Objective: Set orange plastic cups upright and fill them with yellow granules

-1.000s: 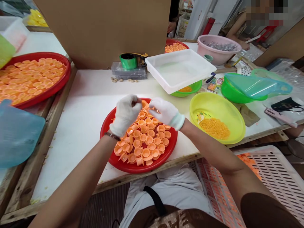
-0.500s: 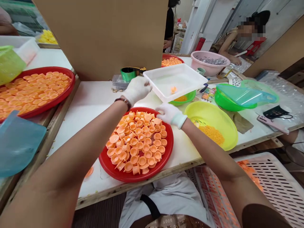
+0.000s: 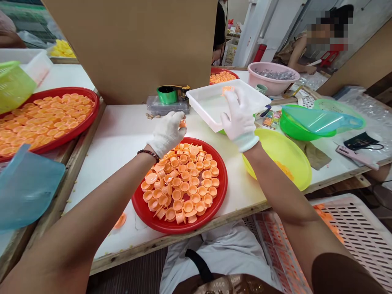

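Observation:
A round red tray (image 3: 141, 206) in front of me holds several small orange plastic caps (image 3: 183, 179). My left hand (image 3: 168, 132), in a white glove, hovers at the tray's far rim with its fingers pinched on one orange cap (image 3: 183, 123). My right hand (image 3: 239, 115), also gloved, is raised over the white plastic tub (image 3: 204, 109) with its fingers spread apart. One orange cap (image 3: 226, 89) shows just past its fingertips, over the tub.
A yellow bowl (image 3: 294, 155) with yellow bits sits right of the tray. Green bowls (image 3: 301, 126), a pink basin (image 3: 272, 79), a second red tray of caps (image 3: 45, 116), a cardboard wall (image 3: 131, 45) and a green tape roll (image 3: 167, 94) surround it. A person sits at back right. One cap (image 3: 120, 221) lies near the table edge.
My left hand came back from the white tub to the tray's far rim with a cap pinched. My right hand rose from the tray to over the tub and spread its fingers.

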Tool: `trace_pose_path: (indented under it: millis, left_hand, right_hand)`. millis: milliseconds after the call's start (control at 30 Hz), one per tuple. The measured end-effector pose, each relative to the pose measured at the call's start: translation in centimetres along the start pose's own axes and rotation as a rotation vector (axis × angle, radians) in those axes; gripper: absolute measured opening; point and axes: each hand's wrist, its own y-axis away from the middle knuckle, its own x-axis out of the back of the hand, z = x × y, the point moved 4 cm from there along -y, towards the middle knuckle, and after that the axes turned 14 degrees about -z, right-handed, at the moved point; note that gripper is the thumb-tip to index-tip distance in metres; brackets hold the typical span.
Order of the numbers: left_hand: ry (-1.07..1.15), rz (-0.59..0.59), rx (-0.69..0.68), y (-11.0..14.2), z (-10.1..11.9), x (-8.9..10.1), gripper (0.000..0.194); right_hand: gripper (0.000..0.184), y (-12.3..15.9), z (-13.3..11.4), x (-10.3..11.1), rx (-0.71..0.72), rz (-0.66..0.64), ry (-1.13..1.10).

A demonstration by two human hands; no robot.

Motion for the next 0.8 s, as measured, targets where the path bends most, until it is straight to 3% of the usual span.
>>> trace_pose_path:
  millis: [33,100,200,300,367,400,533,633,700,800]
  left_hand:
    - [0.005,0.049,-0.041,-0.5,1.0,0.4,0.029]
    - [0.020,0.131,-0.121,-1.8,3.1,1.1,0.029]
    - [0.050,0.151,-0.233,-4.3,5.9,2.1,0.038]
    - [0.030,0.093,-0.266,-5.6,6.8,3.2,0.045]
    - [-0.032,-0.012,-0.169,-4.9,5.3,3.5,0.021]
    - [-0.064,-0.082,-0.089,-4.0,4.0,3.3,0.005]
    - [-0.144,-0.317,0.228,2.1,-2.4,1.3,0.026]
    - [-0.119,-0.409,0.307,5.9,-5.2,-0.5,0.020]
    - [-0.080,-0.429,0.305,6.9,-5.4,-1.0,0.012]
    - [-0.024,-0.414,0.296,6.1,-4.1,0.0,0.004]
  right_hand:
    - [0.039,0.0,-0.4,-0.7,0.023,-0.028,-0.020]
    - [0.032,0.3,-1.9,-3.9,0.126,-0.240,-0.038]
    - [0.020,1.5,-4.2,-9.2,0.199,-0.514,-0.022]
    - [0.012,2.2,-5.1,-12.0,0.203,-0.559,-0.038]
    - [0.012,2.4,-4.8,-12.7,0.199,-0.572,-0.061]
    - [0.011,2.5,-4.4,-12.8,0.195,-0.577,-0.085]
    - [0.007,2.9,-2.6,-12.4,0.183,-0.584,-0.265]
    - [0.008,2.9,-1.9,-10.7,0.230,-0.555,-0.383]
    - [0.010,2.1,-1.3,-8.2,0.262,-0.410,-0.407]
    - [0.018,-0.4,0.2,-3.5,0.188,-0.052,-0.320]
